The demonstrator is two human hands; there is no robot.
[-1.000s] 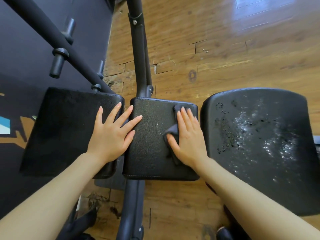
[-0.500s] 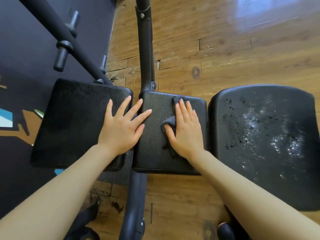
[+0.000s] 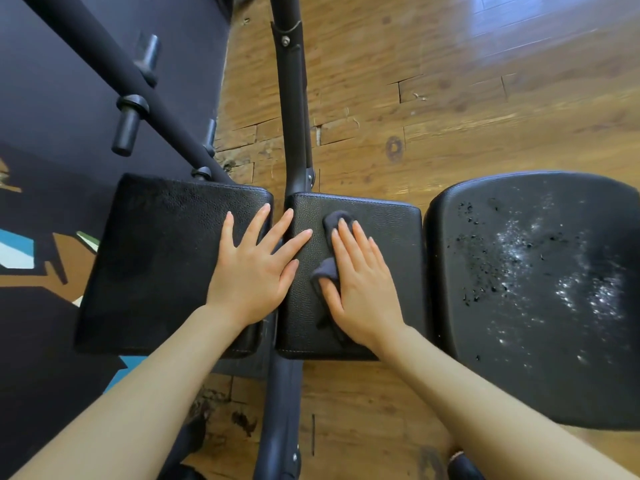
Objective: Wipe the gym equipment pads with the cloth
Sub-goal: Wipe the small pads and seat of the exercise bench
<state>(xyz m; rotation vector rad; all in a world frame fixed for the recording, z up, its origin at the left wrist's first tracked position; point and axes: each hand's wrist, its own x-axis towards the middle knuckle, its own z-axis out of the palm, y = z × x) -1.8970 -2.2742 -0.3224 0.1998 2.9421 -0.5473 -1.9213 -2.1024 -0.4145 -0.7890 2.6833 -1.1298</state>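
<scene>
Cloth (image 3: 333, 247) dark, crumpled under flat R hand (image 3: 363, 289); L hand (image 3: 254, 268) spread on pads (image 3: 162, 258).

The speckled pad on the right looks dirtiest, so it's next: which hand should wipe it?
Right. The right hand already presses the cloth on the middle pad, adjacent to the speckled pad. The left hand lies flat, farther away, without a cloth.

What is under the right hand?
A dark cloth, pressed flat onto the middle pad by the right hand. Only its edges show; the rest is covered.
</scene>
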